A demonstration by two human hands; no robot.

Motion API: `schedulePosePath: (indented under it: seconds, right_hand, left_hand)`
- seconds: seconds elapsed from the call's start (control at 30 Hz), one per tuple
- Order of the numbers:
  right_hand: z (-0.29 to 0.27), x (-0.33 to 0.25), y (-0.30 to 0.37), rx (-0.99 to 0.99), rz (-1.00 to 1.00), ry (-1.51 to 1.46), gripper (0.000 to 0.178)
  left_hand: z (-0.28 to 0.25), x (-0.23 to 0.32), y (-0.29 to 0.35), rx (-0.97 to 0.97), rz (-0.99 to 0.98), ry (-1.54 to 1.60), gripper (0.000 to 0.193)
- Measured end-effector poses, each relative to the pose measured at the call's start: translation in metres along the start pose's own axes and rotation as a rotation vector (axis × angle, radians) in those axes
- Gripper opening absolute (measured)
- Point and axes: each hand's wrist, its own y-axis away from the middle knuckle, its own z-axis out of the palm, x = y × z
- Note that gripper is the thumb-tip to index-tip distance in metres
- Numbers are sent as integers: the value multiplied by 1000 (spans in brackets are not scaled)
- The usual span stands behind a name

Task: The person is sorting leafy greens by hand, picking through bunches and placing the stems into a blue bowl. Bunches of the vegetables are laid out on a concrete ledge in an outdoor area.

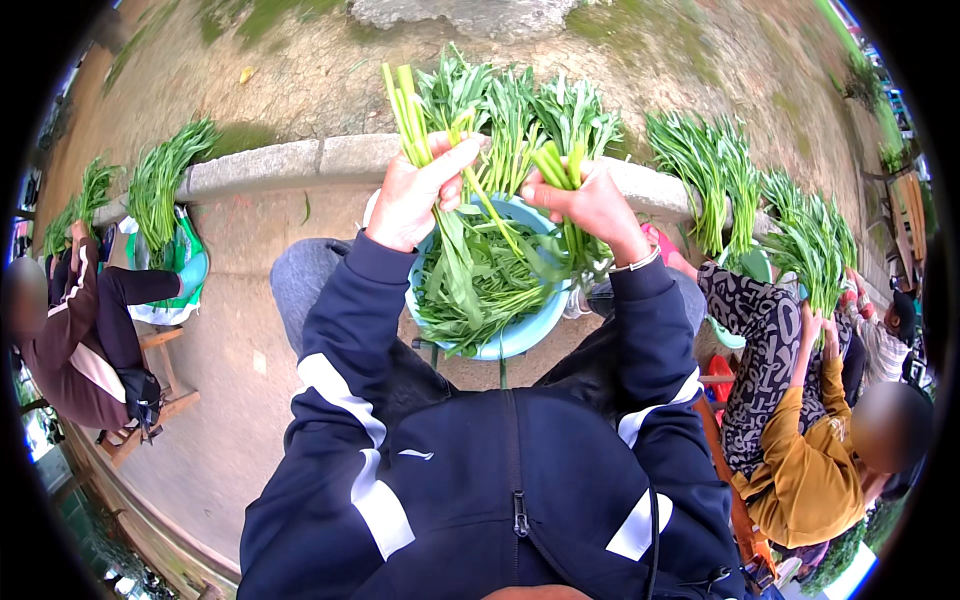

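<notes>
My left hand [425, 190] is closed around a few long water spinach stems [408, 115], their pale cut ends pointing up and away and their leaves hanging below. Close on its right, my right hand [592, 208] grips a bunch of shorter water spinach stems [560, 165], with leaves drooping under the fist. One thin stem slants between the two hands. Both are held over a light blue basin [530, 338] between my knees, which holds a heap of loose leafy pieces [475, 295]. Beyond my hands, long bundles of water spinach [510, 110] lean on the stone kerb.
The stone kerb [255, 172] runs across in front, with more greens [165, 185] on it at left. On the left a person [75, 350] sits on a wooden stool. Close on my right, a person in a mustard top [810, 470] handles another bundle [820, 255].
</notes>
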Motion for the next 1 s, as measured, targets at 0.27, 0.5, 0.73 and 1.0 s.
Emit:
schedulePosePath:
  seconds: [0.27,0.5,0.73,1.0]
  right_hand:
    - [8,17,-1,-22,95,198,21]
    - [20,4,-7,18,-110,-190,27]
    - [25,-1,-5,-99,-81,-289,33]
    - [24,3,-7,-237,-90,-159,23]
  left_hand:
    - [-10,-3,2,38,52,-210,15]
    - [8,-7,5,-14,84,-372,17]
    - [12,-8,4,-38,204,-298,17]
    - [11,-9,4,-84,137,-332,23]
